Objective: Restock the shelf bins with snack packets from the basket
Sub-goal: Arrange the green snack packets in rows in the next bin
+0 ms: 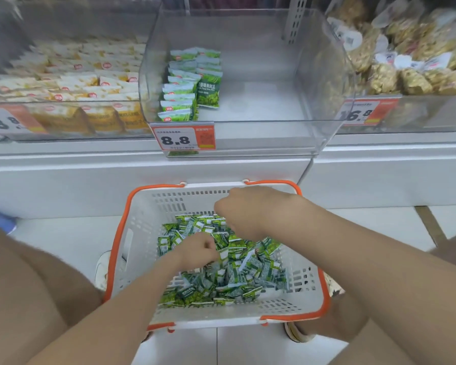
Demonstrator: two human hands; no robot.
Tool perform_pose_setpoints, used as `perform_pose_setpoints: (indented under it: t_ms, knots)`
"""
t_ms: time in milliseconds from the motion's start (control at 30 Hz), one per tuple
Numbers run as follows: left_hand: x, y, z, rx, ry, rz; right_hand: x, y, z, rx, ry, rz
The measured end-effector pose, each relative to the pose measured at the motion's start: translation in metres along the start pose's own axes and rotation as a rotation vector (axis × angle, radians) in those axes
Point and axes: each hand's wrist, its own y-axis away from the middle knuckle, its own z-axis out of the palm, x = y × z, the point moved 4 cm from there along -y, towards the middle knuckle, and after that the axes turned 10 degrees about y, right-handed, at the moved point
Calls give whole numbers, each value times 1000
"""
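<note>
A white basket with an orange rim stands on the floor between my knees, filled with several green snack packets. My left hand is down among the packets with its fingers curled on one of them. Above the far side of the pile, my right hand has its fingers bent down; what they hold is hidden. Higher up, a clear shelf bin holds two short rows of the same green packets at its left side.
A price tag reading 8.8 hangs on the bin's front. Yellow packets fill the bin to the left, and bagged brown snacks fill the bin to the right. A white shelf ledge runs below the bins.
</note>
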Motion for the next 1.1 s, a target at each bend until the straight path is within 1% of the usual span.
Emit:
perform_pose_setpoints:
  t_ms: [67, 133, 200, 300, 333, 400, 467, 567, 667, 733, 800, 867, 933, 1033, 1100]
  knots:
    - [28, 16, -21, 67, 226, 17, 5, 2, -7, 33, -1, 22]
    - [57, 33, -41, 98, 386, 55, 12, 5, -14, 87, -58, 38]
    - [83, 50, -60, 94, 502, 115, 17, 11, -19, 126, -121, 23]
    - [115, 72, -83, 52, 703, 196, 21, 16, -22, 213, -152, -2]
    - [125, 80, -88, 34, 768, 217, 21, 16, -24, 266, -182, -18]
    - [142, 95, -96, 21, 838, 242, 23, 16, -35, 434, -266, -54]
    - [154, 108, -106, 41, 795, 262, 28, 19, -47, 600, -366, -78]
    - [171, 125, -120, 56, 715, 308, 33, 28, -65, 753, -536, -59]
    - [190, 142, -136, 114, 647, 370, 41, 33, -75, 878, -736, 39]
    - [201, 149, -148, 195, 615, 414, 49, 34, -80, 956, -841, 118]
    - [209, 155, -156, 246, 563, 491, 56, 32, -82, 992, -918, 192]
    - [216, 162, -161, 282, 521, 601, 63, 28, -82, 990, -964, 270]
    - [220, 167, -165, 365, 489, 682, 68, 23, -83, 1010, -1063, 319]
    - [221, 162, -172, 437, 539, 704, 74, 22, -88, 1017, -1320, 344]
    - [221, 157, -177, 477, 563, 685, 76, 22, -91, 988, -1514, 312]
